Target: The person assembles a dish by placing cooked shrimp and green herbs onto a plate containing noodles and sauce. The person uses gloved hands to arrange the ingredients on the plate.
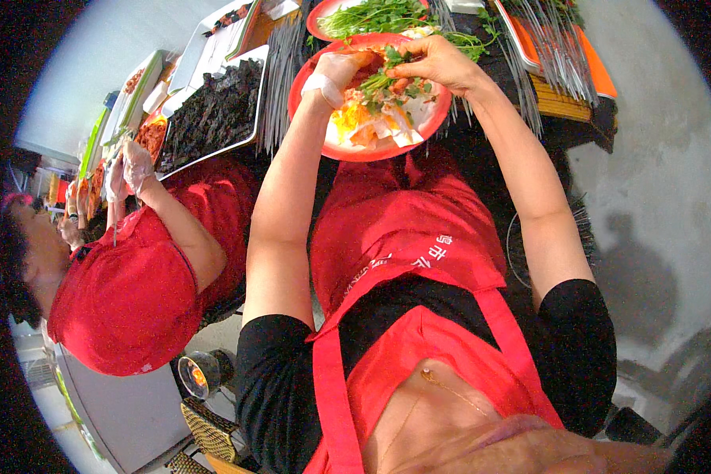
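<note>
Over a red-rimmed basin [304, 82] with a white inside, both my hands are at work close together. My right hand [444, 66], at the far right of the basin, pinches a bunch of leafy green herb sprigs [381, 82] that look like cilantro. Opposite it, my left hand [346, 68] reaches over the left rim with its fingers bent closed; what they hold is too small and bright to name. A white band or cuff [324, 88] wraps the left wrist. Below the sprigs lie scraps of white and yellow-orange material [363, 126].
Another red basin [321, 17] heaped with green herbs [379, 17] stands beyond. Thin metal skewers [283, 87] lie on both sides. At left, a tray of dark food pieces [213, 110] sits near a gloved co-worker in a red cap [126, 316]. An orange tray [596, 71] is at right.
</note>
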